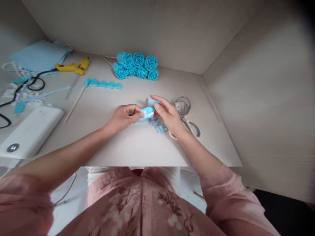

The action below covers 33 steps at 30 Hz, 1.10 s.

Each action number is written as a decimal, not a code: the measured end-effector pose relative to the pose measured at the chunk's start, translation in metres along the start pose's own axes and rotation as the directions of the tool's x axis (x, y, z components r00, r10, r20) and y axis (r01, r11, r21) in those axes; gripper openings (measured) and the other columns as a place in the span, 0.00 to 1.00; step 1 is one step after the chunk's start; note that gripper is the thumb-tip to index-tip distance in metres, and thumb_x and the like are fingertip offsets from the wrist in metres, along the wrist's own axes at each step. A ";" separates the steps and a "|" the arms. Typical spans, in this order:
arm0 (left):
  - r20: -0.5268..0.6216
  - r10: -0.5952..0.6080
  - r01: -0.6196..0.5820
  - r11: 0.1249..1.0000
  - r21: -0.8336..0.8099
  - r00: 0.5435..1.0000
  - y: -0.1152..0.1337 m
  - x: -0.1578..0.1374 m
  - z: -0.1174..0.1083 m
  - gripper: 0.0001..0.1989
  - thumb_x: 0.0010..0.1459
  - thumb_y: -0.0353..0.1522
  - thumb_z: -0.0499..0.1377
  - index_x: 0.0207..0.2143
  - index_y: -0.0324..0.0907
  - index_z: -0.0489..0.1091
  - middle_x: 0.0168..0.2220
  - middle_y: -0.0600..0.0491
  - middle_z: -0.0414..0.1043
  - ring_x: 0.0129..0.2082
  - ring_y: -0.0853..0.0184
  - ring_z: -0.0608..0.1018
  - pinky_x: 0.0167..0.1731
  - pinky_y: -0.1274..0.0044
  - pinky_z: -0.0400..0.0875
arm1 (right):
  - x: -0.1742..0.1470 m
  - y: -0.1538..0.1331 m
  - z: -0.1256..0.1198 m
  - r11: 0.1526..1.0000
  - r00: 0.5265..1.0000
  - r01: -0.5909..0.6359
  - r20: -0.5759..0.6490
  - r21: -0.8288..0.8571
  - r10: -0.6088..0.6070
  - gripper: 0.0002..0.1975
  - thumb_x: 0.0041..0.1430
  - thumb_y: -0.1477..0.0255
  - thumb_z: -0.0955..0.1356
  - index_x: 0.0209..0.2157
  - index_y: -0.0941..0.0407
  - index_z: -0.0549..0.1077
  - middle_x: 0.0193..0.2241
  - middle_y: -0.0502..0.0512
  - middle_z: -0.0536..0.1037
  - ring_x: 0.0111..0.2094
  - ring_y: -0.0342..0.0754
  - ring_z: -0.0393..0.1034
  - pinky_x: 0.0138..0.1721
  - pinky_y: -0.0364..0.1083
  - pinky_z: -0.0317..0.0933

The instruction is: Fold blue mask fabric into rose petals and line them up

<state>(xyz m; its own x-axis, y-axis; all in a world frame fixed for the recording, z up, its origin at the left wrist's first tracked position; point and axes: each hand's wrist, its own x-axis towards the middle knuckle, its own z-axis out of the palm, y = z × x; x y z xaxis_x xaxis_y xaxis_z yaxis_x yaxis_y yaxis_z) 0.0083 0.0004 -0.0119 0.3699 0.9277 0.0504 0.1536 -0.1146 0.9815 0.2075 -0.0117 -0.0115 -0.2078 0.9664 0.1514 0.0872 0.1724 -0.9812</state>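
Note:
My left hand [124, 117] and my right hand [168, 115] meet over the middle of the pale desk [137, 147]. Both pinch a small folded piece of blue ribbon [147, 112] between thumb and fingers. My right index finger stretches out over the ribbon. Under my right hand lie more folded blue ribbon pieces [159, 126] on the desk. A pair of scissors [189, 123] with pale handles rests just right of my right hand, partly covered by it.
A cluster of blue ribbon roses [136, 65] sits at the back. A stick with rolled blue petals [103, 84] lies left of centre. A yellow glue gun [73, 67], blue fabric [39, 55], cables and a white power bank [29, 131] fill the left side.

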 end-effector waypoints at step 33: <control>0.071 -0.034 0.036 0.999 -0.028 0.997 -0.002 -0.001 -0.001 0.13 0.53 0.39 0.62 0.23 0.39 0.67 0.18 0.58 0.64 0.18 0.76 0.64 0.19 0.82 0.58 | 0.000 0.003 0.002 0.999 0.999 0.045 -0.012 -0.024 -0.045 0.24 0.62 0.58 0.69 0.56 0.52 0.69 0.28 0.48 0.74 0.30 0.42 0.70 0.33 0.43 0.67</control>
<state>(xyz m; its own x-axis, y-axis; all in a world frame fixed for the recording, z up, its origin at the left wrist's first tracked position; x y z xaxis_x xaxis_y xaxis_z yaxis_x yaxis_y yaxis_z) 0.0066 -0.0002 -0.0141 0.4287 0.9035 0.0033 0.1411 -0.0706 0.9875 0.2060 -0.0116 -0.0145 -0.1999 0.9599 0.1966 0.1014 0.2198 -0.9702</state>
